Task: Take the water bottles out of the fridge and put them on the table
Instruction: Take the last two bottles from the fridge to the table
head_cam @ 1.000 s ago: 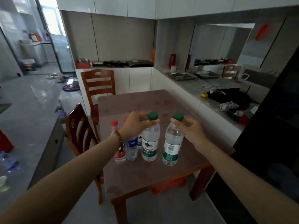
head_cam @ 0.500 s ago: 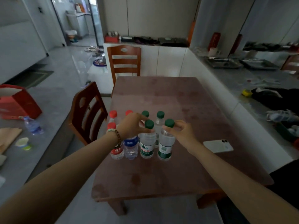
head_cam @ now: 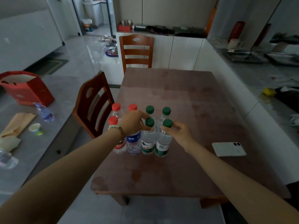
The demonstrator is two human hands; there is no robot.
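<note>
Several water bottles stand in two rows near the left edge of the brown table (head_cam: 186, 97). The front row holds two green-capped bottles. My left hand (head_cam: 134, 122) grips the neck of the left green-capped bottle (head_cam: 147, 143), which stands on the table. My right hand (head_cam: 179, 131) holds the neck of the right green-capped bottle (head_cam: 162, 144), also standing. Red-capped bottles (head_cam: 115, 109) and a blue-labelled bottle (head_cam: 133, 141) stand to their left; my left hand hides the blue-labelled one's cap. Two more green-capped bottles (head_cam: 166, 111) stand behind. The fridge is out of view.
A white phone (head_cam: 229, 149) lies on the table to the right. Two wooden chairs (head_cam: 93, 102) stand at the table's left and far sides. A grey counter on the left carries a red bag (head_cam: 29, 89), a bottle and a cup. A counter runs along the right.
Both hands brought the two green-capped bottles down and set them in the front row beside the other bottles. The view tilted down toward the table.
</note>
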